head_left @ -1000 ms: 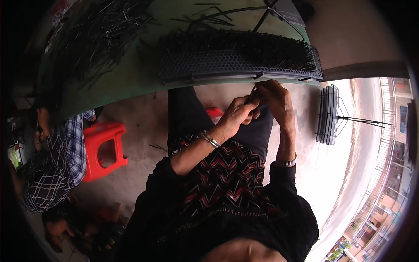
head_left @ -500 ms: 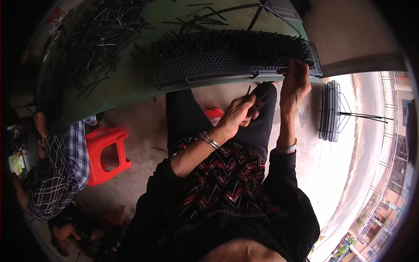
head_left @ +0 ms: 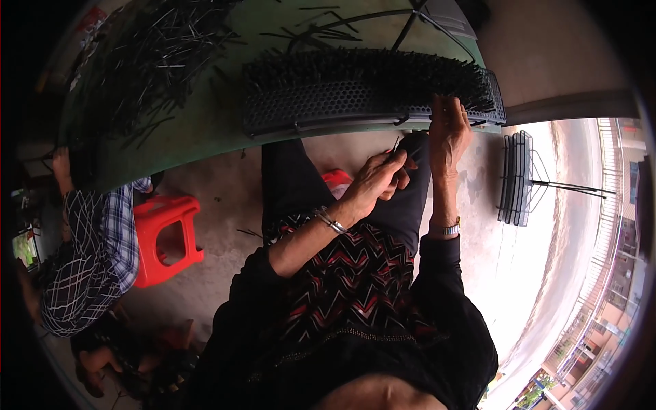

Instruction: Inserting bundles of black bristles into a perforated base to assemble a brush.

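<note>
A long curved grey panel full of small holes (head_left: 307,106) lies along the near edge of the green table. Short black strips (head_left: 362,65) stand up densely from its far side. My right hand (head_left: 449,140) is at the panel's near right part, fingers pinched together against the holes. Whatever lies between those fingertips is hidden. Lower and to the left, over my lap, my left hand (head_left: 379,178) is closed, with the tip of a thin dark strip (head_left: 395,144) sticking up between thumb and fingers. It stays apart from the panel.
Loose black strips (head_left: 157,65) are heaped on the green table (head_left: 198,147) at the left. A red stool (head_left: 147,239) stands on the floor beside a person in plaid (head_left: 119,232). Against the bright doorway at right is a dark rack (head_left: 516,179) with thin rods.
My right hand has shifted left along the panel, its fingertips now against the holes. My left hand has barely moved, its strip still in hand.
</note>
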`<state>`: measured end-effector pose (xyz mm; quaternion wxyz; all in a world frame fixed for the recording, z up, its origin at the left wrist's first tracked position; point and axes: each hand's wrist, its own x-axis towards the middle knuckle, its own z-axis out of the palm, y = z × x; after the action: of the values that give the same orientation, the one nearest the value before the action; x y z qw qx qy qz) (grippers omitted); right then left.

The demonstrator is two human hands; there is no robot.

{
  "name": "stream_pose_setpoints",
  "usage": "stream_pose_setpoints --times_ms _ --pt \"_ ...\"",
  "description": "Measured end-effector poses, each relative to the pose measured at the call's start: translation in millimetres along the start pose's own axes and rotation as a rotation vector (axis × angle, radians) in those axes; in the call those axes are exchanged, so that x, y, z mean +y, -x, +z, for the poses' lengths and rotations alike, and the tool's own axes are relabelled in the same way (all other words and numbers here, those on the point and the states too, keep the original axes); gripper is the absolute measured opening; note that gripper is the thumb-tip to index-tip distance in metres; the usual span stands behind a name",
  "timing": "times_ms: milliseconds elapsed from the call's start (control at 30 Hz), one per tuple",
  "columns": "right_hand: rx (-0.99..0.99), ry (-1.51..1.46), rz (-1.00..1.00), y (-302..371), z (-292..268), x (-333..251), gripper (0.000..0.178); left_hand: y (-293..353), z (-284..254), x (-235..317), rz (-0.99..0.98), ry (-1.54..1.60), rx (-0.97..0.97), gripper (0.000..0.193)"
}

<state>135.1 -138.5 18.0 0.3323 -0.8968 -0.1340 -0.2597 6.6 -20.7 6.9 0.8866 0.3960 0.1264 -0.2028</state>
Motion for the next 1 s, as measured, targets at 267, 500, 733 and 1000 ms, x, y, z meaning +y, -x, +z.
stream_pose_setpoints --times_ms 267,500,733,1000 --pt "-0.096 0.112 -0.151 -11 -14 -15 0.008 -5 -2 2 0.015 -0.044 0.015 0.034" --pt "-0.148 0.021 -0.129 -15 -19 -11 0.008 -9 0 -2 -0.004 -0.066 -0.065 0.034" --pt "-0.163 0.136 -0.135 -12 -17 -14 0.014 -11 2 0 -0.072 -0.08 -0.041 0.033" --pt "-0.713 -0.473 0.304 17 -55 -23 0.02 -15 -3 2 -0.002 -0.214 -0.024 0.032"
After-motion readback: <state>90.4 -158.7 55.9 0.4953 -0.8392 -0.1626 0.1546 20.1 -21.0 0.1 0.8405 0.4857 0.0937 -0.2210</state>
